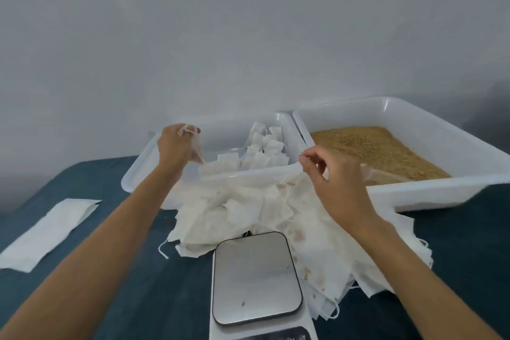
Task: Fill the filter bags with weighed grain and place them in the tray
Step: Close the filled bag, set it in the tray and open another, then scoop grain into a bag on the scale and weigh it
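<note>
White plastic makes up the two trays at the back of the blue table. The left tray, in the middle of the frame, holds a bunch of small filled filter bags piled toward its right side. The right tray, at the right of the frame, holds a flat bed of brown grain. The left hand is up over the left side of the left tray, and its fingers pinch a filter bag that hangs down from them, with its string looped near the fingertips. The right hand is in the air by the gap between the two trays, fingers curled loosely, and I cannot tell if it holds anything. Below the hands lies a big messy heap of empty bags. A scale with a shiny grey top sits in front of the heap, low in the middle. A flat white packet lies alone at the left.
</note>
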